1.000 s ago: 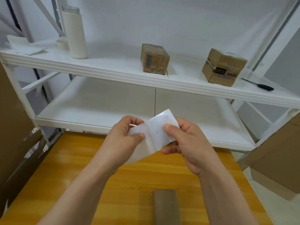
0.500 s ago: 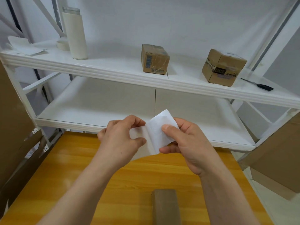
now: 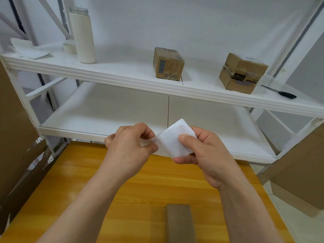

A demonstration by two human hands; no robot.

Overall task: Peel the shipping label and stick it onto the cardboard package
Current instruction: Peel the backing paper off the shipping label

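Label: the white rectangular paper shipping label point(image 3: 175, 139) is held in the air between both hands, above the yellow wooden table point(image 3: 105, 181) and well apart from the brown cardboard package point(image 3: 178, 223) at the near edge.
Left hand point(image 3: 129, 148): thumb and forefinger pinch the thin backing point(image 3: 151, 139).
Right hand point(image 3: 206, 155): thumb on top, fingers beneath, pinching the label.
Risk: the freed sticky side may curl and stick to itself or a finger — likely if the pull is uneven.
Change: the left hand has drawn further left, so more backing is peeled.
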